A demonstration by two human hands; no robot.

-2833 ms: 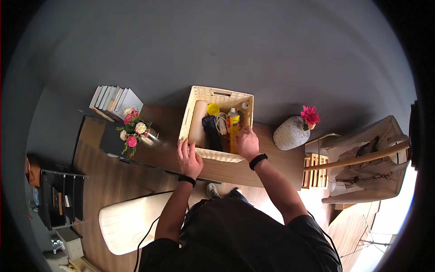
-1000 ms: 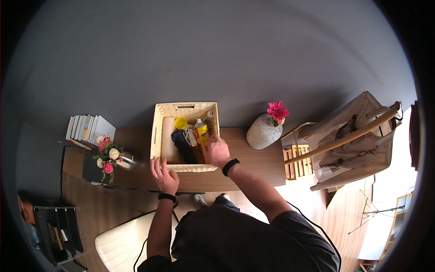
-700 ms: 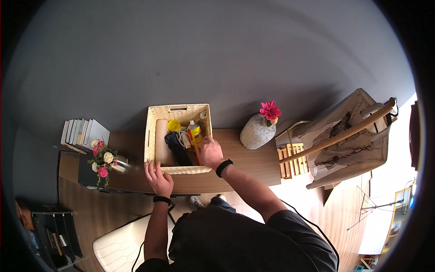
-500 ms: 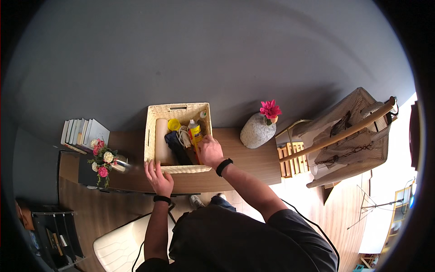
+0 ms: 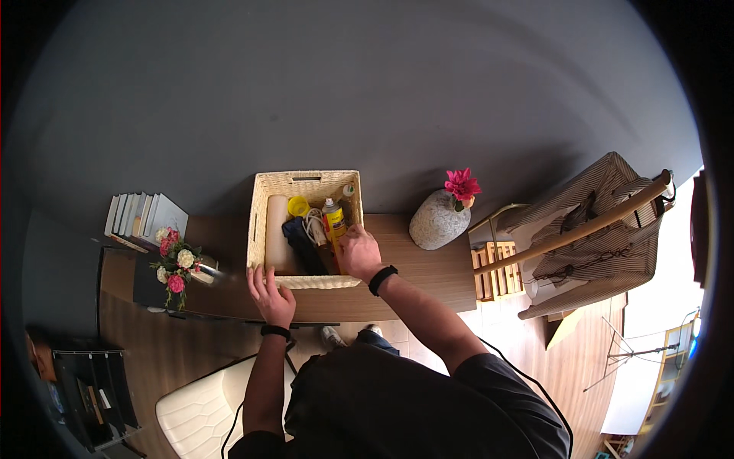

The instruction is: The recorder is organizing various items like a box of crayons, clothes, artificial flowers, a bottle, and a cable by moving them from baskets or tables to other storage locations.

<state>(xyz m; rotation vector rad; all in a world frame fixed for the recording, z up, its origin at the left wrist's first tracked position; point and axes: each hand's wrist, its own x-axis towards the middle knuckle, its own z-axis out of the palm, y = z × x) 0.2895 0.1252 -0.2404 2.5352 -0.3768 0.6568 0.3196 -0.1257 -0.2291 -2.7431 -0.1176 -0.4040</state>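
Observation:
A cream woven basket stands on the brown wooden desk top. Inside it lie a beige paper-like roll, a yellow round cup-like piece, a dark folded cloth-like item, a coiled white cord and a yellow spray can. My left hand rests at the basket's front left corner, its fingers stretched out and apart over the rim. Over the right side of the basket reaches my right hand. Its fingers are curled beside the can's lower part; what they grip is hidden.
A grey stone-like vase with a pink flower stands right of the basket. On the left are a row of books and a flower bunch. A striped fabric hamper stands at the right, a cream chair below left.
The view has shifted slightly. My right hand stays at the basket's right side, and more of the spray can's yellow body shows beside it. My left hand remains at the front left corner.

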